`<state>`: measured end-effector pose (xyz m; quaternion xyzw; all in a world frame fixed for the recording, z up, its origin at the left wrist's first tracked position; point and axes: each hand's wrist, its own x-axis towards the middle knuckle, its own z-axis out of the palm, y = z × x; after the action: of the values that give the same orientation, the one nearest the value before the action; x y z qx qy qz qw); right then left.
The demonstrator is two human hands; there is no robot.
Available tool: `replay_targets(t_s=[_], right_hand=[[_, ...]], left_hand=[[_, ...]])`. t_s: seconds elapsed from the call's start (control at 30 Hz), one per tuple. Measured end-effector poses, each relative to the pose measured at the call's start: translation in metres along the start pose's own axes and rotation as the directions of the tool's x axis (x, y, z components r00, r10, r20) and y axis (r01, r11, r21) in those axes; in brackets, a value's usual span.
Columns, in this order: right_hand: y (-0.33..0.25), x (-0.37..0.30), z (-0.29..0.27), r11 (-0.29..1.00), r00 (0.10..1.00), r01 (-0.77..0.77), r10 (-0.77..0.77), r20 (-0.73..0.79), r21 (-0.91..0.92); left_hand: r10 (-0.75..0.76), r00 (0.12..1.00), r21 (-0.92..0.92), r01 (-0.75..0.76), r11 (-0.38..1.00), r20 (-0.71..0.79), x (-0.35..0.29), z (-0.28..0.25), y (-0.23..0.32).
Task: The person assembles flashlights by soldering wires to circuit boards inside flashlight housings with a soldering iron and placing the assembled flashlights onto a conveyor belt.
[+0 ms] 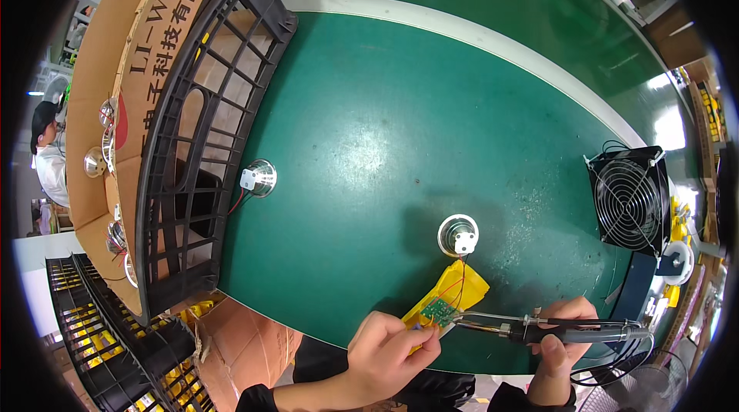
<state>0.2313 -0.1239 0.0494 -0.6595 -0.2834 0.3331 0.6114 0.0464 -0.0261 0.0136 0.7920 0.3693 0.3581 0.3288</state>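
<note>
Risks, judged from the pose: iron (539, 327) tip slipping off the board (439, 310) onto the left hand (385, 354) fingertips pinching just beside it, burning them; tip lingering too long, lifting a pad or scorching the yellow fixture (450, 293) under the board; red wire (460, 277) dragged by the tip, tugging the near lamp (459, 236) across the mat (400, 127); excess solder bridging neighbouring joints, though joints too small to make out here

Grip: left hand closed, thumb and fingers pinched on the near-left edge of the fixture and board; right hand (558, 335) wrapped around the iron handle, fingers clamped, cable trailing right of it

Board: small, green, roughly square, tilted, lying on the yellow fixture at the near edge of the mat; components on its face too small to tell; iron tip touching or just at its right edge, exact contact unclear; thin red wire running from board away to the near lamp

Near lamp: round, silvery rim, white square block on its back, standing just beyond the board. Second lamp (258, 178): same kind, well to the left of the board and farther off, beside the black crate (192, 142). Fan (631, 198): black, grilled, well to the right of the board, facing the work. Carton (115, 88) holding more lamps, left of the crate
</note>
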Motion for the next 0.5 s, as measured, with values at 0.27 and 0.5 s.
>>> replay_targets(t_s=[0.27,0.5], right_hand=[[0.001,0.000,0.000,1.000,1.000,-0.022,0.022,0.008,0.003],[0.010,0.002,-0.002,0.996,0.993,0.086,-0.084,0.084,-0.026]], left_hand=[[-0.022,1.000,0.008,0.022,1.000,0.016,0.002,0.001,0.002],[-0.040,0.999,0.021,0.040,0.999,0.022,0.000,0.001,0.001]])
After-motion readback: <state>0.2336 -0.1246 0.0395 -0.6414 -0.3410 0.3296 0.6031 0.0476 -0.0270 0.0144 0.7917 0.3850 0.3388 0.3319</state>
